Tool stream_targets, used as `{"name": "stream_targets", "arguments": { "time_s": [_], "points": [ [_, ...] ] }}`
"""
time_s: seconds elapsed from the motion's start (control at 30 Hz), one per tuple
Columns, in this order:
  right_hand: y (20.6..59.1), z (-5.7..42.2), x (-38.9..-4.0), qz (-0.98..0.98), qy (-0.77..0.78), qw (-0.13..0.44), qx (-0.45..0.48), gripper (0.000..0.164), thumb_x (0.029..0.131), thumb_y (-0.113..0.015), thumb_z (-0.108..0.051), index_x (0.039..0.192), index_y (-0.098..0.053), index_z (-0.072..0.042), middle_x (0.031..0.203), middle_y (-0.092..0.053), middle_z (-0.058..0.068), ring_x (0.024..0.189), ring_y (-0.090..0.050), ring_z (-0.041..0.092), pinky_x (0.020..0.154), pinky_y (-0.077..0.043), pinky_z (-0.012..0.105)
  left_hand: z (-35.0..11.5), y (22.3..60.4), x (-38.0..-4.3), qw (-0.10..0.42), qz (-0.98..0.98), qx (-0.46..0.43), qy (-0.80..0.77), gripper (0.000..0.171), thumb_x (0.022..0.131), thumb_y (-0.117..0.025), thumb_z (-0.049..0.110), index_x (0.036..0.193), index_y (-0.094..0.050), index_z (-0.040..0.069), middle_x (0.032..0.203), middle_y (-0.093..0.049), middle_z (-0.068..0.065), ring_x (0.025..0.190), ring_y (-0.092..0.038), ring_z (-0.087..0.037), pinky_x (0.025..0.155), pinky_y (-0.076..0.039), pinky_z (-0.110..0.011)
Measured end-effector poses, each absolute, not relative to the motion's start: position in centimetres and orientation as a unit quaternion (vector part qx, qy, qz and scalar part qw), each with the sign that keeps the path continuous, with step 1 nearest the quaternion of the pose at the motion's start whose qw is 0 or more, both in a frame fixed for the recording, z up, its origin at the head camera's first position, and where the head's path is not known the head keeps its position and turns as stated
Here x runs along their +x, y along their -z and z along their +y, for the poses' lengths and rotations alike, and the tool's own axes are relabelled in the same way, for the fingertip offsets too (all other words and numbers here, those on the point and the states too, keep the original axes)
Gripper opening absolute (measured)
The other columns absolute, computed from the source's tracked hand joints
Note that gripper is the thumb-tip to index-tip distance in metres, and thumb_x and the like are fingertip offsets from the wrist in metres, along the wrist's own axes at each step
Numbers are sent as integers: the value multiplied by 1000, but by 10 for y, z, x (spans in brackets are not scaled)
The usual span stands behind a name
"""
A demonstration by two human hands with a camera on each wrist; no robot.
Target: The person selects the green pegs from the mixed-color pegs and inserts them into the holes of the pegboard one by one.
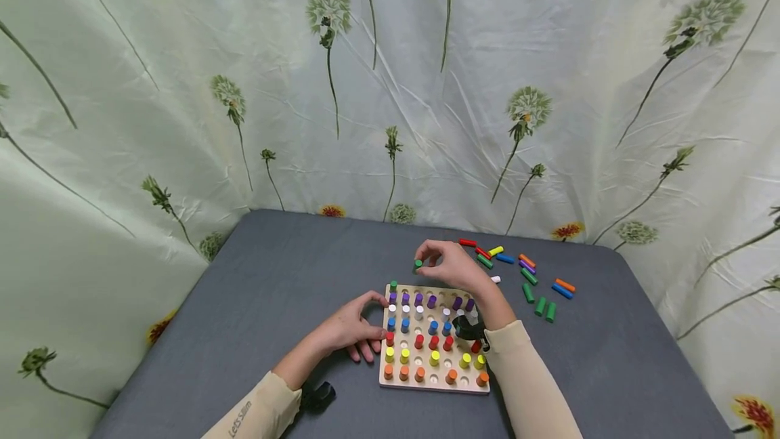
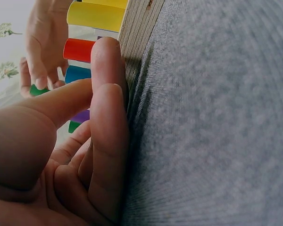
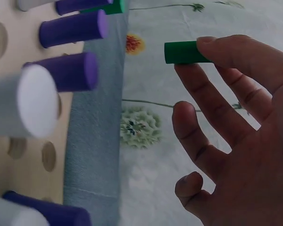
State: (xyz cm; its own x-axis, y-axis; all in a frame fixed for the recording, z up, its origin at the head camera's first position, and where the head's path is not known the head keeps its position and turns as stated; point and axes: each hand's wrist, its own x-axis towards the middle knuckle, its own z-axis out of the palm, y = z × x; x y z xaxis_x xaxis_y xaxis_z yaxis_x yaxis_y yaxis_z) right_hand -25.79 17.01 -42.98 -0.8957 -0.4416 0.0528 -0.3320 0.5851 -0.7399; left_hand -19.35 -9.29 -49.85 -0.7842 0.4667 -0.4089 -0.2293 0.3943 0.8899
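Observation:
My right hand [image 1: 453, 267] pinches a green peg [image 3: 181, 52] between thumb and fingertips, above the far edge of a wooden pegboard [image 1: 435, 388]. The other fingers of that hand are spread apart in the right wrist view. Along the board's left side, my left hand [image 1: 351, 325] touches the edge, its thumb beside a red peg [image 2: 79, 50] and its index finger farther up. Coloured pegs stand in rows: orange, yellow, red, blue, white and purple. One green peg [image 1: 393, 286] stands in the far left corner, with bare holes to its right.
Loose pegs lie on the grey table [image 1: 292, 269] to the right of the board, among them several green pegs [image 1: 551, 311], a yellow peg [image 1: 496, 251] and a blue peg [image 1: 562, 291]. A flower-print curtain [image 1: 414, 120] hangs behind the table.

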Motion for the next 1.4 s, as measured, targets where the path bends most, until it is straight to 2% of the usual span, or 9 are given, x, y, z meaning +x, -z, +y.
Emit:
{"name": "stream_targets", "arguments": {
  "time_s": [0.17,0.57,1.07,1.4],
  "points": [
    [434,163,-260,890,381,101,-230,12,90,-74,-17,99,-67,-19,98,-68,-2,82,-60,15,70,-50,32,-93,498,-194,318,775,76,-541,49,90,-74,20,129,-46,29,72,-73,-11,51,-68,-16,40,-52,-30],
    [447,152,-260,896,347,153,-231,12,88,-75,-13,94,-68,-22,94,-69,-6,83,-62,14,75,-52,32,-92,500,-195,322,772,74,-543,49,90,-74,20,129,-46,29,72,-74,-12,51,-69,-18,40,-51,-31],
    [454,149,-261,901,340,156,-221,11,88,-76,-15,92,-69,-22,93,-70,-7,88,-64,12,81,-53,35,-92,499,-193,318,773,75,-544,49,90,-74,19,129,-46,28,72,-73,-12,52,-69,-17,40,-51,-30],
    [454,148,-261,898,350,155,-214,10,88,-77,-15,92,-69,-22,91,-70,-8,88,-65,12,80,-54,34,-92,499,-194,321,774,71,-541,49,90,-74,19,129,-46,29,73,-74,-12,53,-69,-18,40,-51,-30]
  ]
}}
